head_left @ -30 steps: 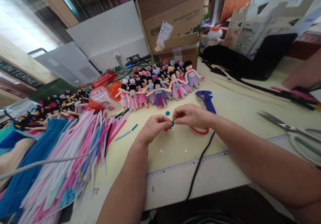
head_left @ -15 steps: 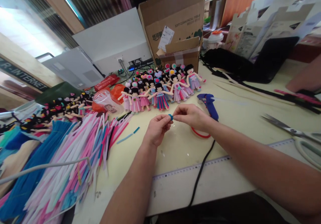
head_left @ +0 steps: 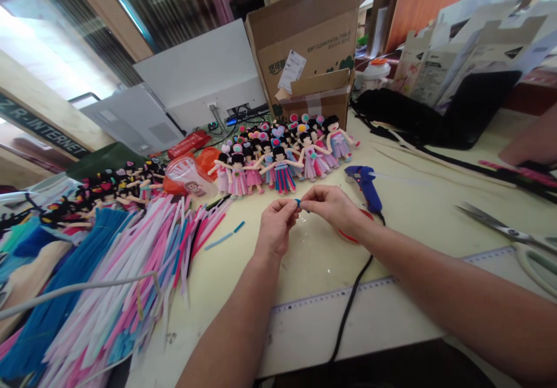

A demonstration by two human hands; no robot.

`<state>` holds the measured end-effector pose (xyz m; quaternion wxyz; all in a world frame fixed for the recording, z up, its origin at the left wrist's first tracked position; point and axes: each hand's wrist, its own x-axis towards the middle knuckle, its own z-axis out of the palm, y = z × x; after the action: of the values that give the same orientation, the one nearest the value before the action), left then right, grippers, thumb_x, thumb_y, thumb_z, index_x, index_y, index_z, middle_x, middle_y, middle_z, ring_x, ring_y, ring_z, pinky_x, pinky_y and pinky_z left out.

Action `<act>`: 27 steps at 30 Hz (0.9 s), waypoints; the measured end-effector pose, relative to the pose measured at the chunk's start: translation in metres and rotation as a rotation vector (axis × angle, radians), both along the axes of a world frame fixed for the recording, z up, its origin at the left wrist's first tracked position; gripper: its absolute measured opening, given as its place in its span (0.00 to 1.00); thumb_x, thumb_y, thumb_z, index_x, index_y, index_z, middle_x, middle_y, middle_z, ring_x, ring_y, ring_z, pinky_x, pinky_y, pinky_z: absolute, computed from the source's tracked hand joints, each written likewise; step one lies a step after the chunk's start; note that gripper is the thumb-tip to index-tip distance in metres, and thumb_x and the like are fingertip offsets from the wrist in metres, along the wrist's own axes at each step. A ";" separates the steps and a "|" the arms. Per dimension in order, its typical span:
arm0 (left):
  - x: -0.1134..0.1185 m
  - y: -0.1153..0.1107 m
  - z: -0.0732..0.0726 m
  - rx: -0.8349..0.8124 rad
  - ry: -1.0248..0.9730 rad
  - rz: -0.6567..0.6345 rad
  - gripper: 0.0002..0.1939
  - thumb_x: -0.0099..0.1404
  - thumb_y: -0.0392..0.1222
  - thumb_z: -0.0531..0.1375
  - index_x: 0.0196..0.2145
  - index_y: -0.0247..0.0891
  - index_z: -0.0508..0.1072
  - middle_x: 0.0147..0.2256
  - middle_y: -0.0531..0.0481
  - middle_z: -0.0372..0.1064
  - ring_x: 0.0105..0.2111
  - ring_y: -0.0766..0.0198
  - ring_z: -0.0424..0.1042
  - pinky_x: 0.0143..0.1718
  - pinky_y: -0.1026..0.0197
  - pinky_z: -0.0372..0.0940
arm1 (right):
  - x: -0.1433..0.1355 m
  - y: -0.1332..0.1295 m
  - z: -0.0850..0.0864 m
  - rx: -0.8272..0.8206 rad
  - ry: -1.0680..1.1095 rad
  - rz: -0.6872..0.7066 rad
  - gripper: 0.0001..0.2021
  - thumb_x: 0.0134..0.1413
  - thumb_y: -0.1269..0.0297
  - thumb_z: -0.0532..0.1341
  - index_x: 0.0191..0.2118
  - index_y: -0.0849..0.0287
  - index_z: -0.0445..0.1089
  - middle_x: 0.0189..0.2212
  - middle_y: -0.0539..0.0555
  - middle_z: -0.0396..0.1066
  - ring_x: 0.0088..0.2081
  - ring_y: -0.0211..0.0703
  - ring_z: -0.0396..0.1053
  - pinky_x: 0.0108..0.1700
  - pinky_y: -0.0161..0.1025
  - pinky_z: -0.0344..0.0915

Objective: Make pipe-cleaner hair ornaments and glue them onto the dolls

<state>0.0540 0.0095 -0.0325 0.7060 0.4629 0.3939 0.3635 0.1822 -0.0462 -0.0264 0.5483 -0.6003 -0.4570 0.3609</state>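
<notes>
A small blue piece (head_left: 298,202) is pinched between the fingertips of both hands over the middle of the pale table. My left hand (head_left: 278,220) holds it from the left, thumb and forefinger pressed together. From the right, my right hand (head_left: 328,205) grips it, its fingers hiding part of it. Beyond the hands stand several small dolls (head_left: 285,170) in colourful skirts. A blue glue gun (head_left: 366,188) lies right of my right hand. Two short blue pieces (head_left: 219,240) lie on the table to the left.
Bundles of fuzzy stems (head_left: 117,278) spread over the left side. Large scissors (head_left: 500,225) lie at the right, a ruler (head_left: 313,301) along the near edge. A black cable (head_left: 352,295) crosses the ruler. Behind the dolls stands a cardboard box (head_left: 313,46). Another person's arm (head_left: 531,138) shows far right.
My fingertips have closed more over the blue piece, so less of it shows. The whole view has shifted slightly.
</notes>
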 end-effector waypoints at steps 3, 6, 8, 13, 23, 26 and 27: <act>0.001 -0.002 0.000 0.026 0.018 0.020 0.15 0.42 0.45 0.69 0.23 0.35 0.70 0.20 0.55 0.66 0.20 0.74 0.60 0.24 0.68 0.53 | -0.001 0.000 0.001 -0.016 -0.015 -0.025 0.09 0.40 0.59 0.62 0.25 0.60 0.71 0.23 0.50 0.70 0.27 0.37 0.64 0.31 0.36 0.60; 0.001 -0.003 -0.001 0.040 0.035 0.007 0.15 0.43 0.46 0.69 0.24 0.35 0.70 0.21 0.55 0.67 0.21 0.73 0.63 0.25 0.68 0.55 | 0.001 0.000 0.001 -0.023 -0.017 -0.022 0.09 0.40 0.59 0.62 0.24 0.60 0.70 0.22 0.49 0.69 0.26 0.37 0.63 0.30 0.35 0.59; -0.001 0.000 0.000 0.021 0.054 -0.047 0.16 0.43 0.48 0.69 0.24 0.35 0.71 0.22 0.53 0.70 0.23 0.71 0.65 0.26 0.67 0.55 | 0.003 0.001 0.000 -0.021 -0.012 0.006 0.08 0.40 0.60 0.62 0.24 0.60 0.69 0.22 0.49 0.68 0.25 0.36 0.61 0.28 0.35 0.57; -0.012 0.011 0.004 0.065 0.163 -0.158 0.18 0.50 0.55 0.64 0.26 0.35 0.74 0.26 0.49 0.73 0.23 0.70 0.66 0.25 0.66 0.54 | 0.009 0.002 -0.003 -0.038 -0.026 0.086 0.07 0.40 0.61 0.61 0.24 0.59 0.68 0.20 0.46 0.63 0.23 0.33 0.57 0.26 0.33 0.53; -0.017 0.008 0.019 0.314 0.366 -0.301 0.06 0.45 0.40 0.65 0.23 0.35 0.74 0.21 0.53 0.68 0.22 0.69 0.63 0.29 0.64 0.60 | 0.011 -0.002 -0.002 -0.108 -0.291 0.214 0.05 0.42 0.65 0.58 0.25 0.60 0.69 0.20 0.47 0.64 0.23 0.33 0.58 0.25 0.33 0.53; -0.017 0.007 0.019 0.351 0.420 -0.333 0.04 0.47 0.37 0.64 0.20 0.35 0.73 0.20 0.53 0.67 0.21 0.69 0.63 0.28 0.64 0.60 | 0.013 -0.002 -0.002 -0.105 -0.410 0.211 0.03 0.41 0.68 0.58 0.25 0.60 0.69 0.20 0.47 0.65 0.24 0.34 0.60 0.26 0.33 0.55; -0.017 0.006 0.018 0.360 0.432 -0.334 0.03 0.47 0.37 0.63 0.20 0.35 0.73 0.20 0.53 0.67 0.21 0.69 0.63 0.28 0.64 0.59 | 0.014 -0.002 -0.002 -0.102 -0.428 0.215 0.03 0.41 0.69 0.58 0.25 0.60 0.70 0.20 0.47 0.65 0.24 0.34 0.60 0.27 0.33 0.55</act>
<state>0.0374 0.0159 -0.0143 0.5628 0.7049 0.3825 0.2001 0.1962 -0.0483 -0.0284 0.3662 -0.6381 -0.6051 0.3042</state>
